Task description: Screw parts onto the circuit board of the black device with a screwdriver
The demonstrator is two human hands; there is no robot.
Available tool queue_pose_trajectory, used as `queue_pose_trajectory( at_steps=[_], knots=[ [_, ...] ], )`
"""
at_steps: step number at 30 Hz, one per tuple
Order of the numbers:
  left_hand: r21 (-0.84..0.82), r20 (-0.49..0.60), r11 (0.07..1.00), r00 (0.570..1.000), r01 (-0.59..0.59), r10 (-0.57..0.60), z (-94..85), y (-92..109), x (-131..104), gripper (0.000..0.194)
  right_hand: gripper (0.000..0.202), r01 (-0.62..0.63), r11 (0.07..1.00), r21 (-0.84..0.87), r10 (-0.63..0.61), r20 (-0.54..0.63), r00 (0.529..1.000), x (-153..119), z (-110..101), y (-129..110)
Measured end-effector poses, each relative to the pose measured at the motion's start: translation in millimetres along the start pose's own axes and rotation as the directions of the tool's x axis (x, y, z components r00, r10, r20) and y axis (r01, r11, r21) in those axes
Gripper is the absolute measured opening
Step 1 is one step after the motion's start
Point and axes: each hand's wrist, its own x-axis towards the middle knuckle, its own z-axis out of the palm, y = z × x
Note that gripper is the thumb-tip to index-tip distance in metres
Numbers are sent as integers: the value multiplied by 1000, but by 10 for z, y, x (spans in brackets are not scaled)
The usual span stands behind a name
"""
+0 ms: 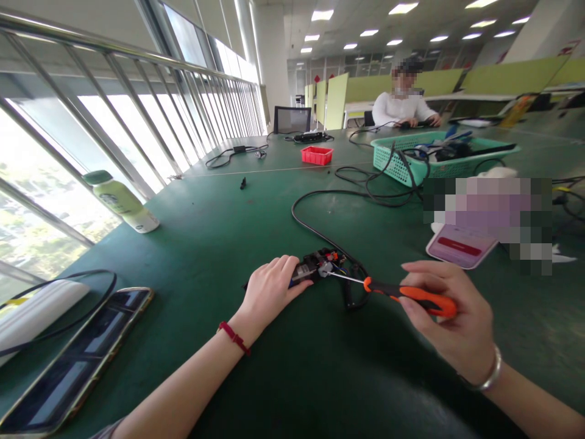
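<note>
My left hand (270, 285) is closed around a black electrical device (315, 264) whose near end is opened up, with small coloured wires and a silvery part showing. A black cable (315, 228) runs from it across the table. In my right hand (452, 311) is an orange and black screwdriver (411, 295), gripped by its handle with the fingers. Its thin shaft points left, and the tip meets the exposed parts of the device. A black piece (350, 296) lies just below the shaft; what it belongs to is unclear.
On the green table (219, 238) stand a bottle (123, 201), a red tray (317, 156) and a green basket (400, 161) of tools and cables. Phones lie at left (86, 353) and right (461, 244). A person (404, 110) sits at the far end. A metal railing (137, 79) borders the left.
</note>
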Motion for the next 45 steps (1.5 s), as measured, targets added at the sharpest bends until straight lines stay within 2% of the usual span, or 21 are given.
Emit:
queue_pose_trajectory(
  at_steps=[2, 7, 11, 13, 16, 18, 22, 28, 30, 32, 34, 38, 43, 45],
  knots=[
    [2, 4, 1000, 1000, 3, -3, -1, -1, 4, 29, 32, -3, 1000, -14, 4, 47, 999, -1, -7, -9],
    [-2, 7, 1000, 1000, -5, 5, 20, -15, 1, 30, 45, 48, 999, -1, -48, -74, 996, 15, -1, -38],
    [-2, 11, 1000, 1000, -3, 3, 24, -18, -1, 30, 33, 23, 1000, -19, -22, 43, 999, 8, -3, -47],
    [2, 11, 1000, 1000, -3, 3, 20, -18, 0, 29, 34, 23, 1000, -12, -22, 62, 998, 1, -2, -35],
    [0, 4, 1000, 1000, -9, 9, 21, -19, 0, 30, 44, 52, 999, 4, -52, -50, 997, -2, 3, -10],
    [-3, 2, 1000, 1000, -9, 9, 23, -18, 2, 30, 42, 58, 998, -22, -60, -83, 995, 3, 5, -6],
    [0, 12, 1000, 1000, 1, -1, 14, -9, 4, 30, 24, 8, 998, -54, -6, 31, 999, 18, 12, -23],
    [2, -3, 1000, 1000, -7, 7, 13, -8, 5, 30, 48, 47, 997, 69, -40, -110, 993, 11, 34, 16],
    [0, -5, 1000, 1000, -9, 9, 19, -10, 6, 30, 41, 46, 998, 39, -43, -66, 997, 3, 25, 15],
    [0, -6, 1000, 1000, -9, 9, 25, -11, 6, 30, 29, 34, 999, -15, -33, 36, 999, 0, 15, 0],
    [-2, -7, 1000, 1000, -9, 9, 29, -13, 7, 30, 29, 41, 998, -44, -40, 38, 998, 3, 10, -16],
    [-6, -10, 1000, 1000, -14, 14, 28, -18, 6, 31, 39, 71, 996, -57, -75, -71, 995, 12, 6, -24],
    [0, -3, 1000, 1000, -6, 6, 16, -12, 5, 30, 24, 47, 996, -81, -40, 89, 995, 0, 1, -30],
    [-1, -1, 1000, 1000, -4, 4, 17, -11, 5, 30, 29, 62, 995, -74, -58, 66, 996, -6, 7, -28]
  ],
)
